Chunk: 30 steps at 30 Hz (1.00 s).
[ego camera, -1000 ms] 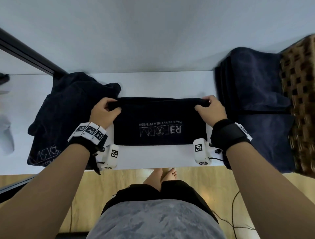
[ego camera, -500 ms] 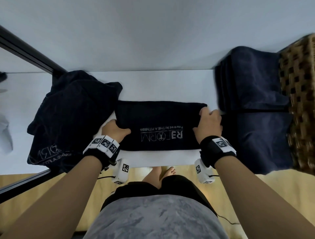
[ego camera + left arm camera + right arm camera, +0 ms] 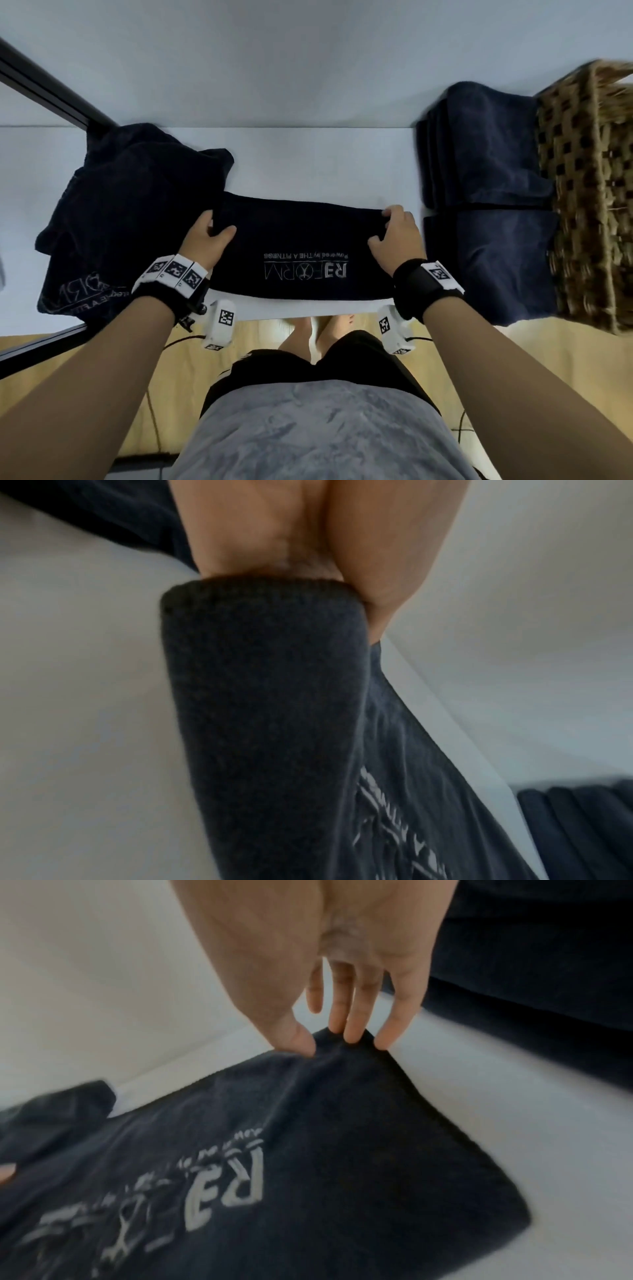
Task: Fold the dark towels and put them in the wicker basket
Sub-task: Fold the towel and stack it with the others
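A folded black towel [image 3: 301,253] with a grey logo lies across the white table [image 3: 308,164] in front of me. My left hand [image 3: 215,224] grips its far left corner, thumb on top. In the left wrist view the towel's folded end [image 3: 267,696] hides the fingers of that hand [image 3: 308,534]. My right hand [image 3: 387,228] pinches the far right corner, and the right wrist view shows this hand [image 3: 330,1039] bunching the towel [image 3: 308,1150] between thumb and fingertips. The wicker basket [image 3: 589,205] stands at the right edge.
A loose heap of dark towels [image 3: 130,212] lies at the left, touching the folded towel's end. Two folded navy towels [image 3: 486,147] [image 3: 489,260] lie between my right hand and the basket. A black frame [image 3: 51,92] runs along the far left.
Half a second ago both hands were lower, on the towel's sides. They have slid back up to its far corners and taken hold there. The towel has stayed put.
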Each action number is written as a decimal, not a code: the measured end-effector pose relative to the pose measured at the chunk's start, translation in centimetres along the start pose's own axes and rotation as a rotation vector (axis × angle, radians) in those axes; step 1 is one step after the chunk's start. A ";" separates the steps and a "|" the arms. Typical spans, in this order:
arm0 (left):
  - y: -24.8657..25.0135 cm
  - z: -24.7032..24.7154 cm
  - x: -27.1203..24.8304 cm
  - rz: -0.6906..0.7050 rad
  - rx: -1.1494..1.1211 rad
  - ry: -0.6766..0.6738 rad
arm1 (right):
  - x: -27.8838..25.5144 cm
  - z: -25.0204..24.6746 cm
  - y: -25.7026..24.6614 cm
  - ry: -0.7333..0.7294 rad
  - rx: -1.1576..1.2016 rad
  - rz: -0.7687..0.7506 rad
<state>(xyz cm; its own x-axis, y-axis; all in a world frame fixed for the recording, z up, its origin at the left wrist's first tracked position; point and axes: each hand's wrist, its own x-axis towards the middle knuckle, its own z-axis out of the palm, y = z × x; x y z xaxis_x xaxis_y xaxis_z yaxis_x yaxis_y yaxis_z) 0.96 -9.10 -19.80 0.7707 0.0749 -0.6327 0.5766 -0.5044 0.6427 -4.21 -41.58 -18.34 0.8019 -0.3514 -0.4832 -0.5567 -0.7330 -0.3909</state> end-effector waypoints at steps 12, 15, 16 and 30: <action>5.9 6.3 -9.0 0.246 0.227 0.111 | -2.0 2.5 0.1 -0.464 0.126 -0.125; 6.4 9.4 -9.4 0.225 0.266 0.072 | -2.7 3.1 -1.0 -0.566 0.299 -0.079; 6.5 10.4 -9.4 0.219 0.275 0.066 | -2.9 3.3 -1.2 -0.583 0.342 -0.057; 3.7 14.5 -9.5 0.268 0.156 0.098 | -3.1 4.3 -0.6 -0.520 0.688 0.204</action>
<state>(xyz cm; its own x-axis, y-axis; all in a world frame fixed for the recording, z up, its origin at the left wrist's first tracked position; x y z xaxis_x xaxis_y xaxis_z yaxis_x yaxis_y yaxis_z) -8.16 -24.18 -17.72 0.9163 0.0002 -0.4006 0.3071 -0.6425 0.7020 -7.27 -37.57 -19.97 0.5663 -0.0050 -0.8242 -0.8192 -0.1133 -0.5622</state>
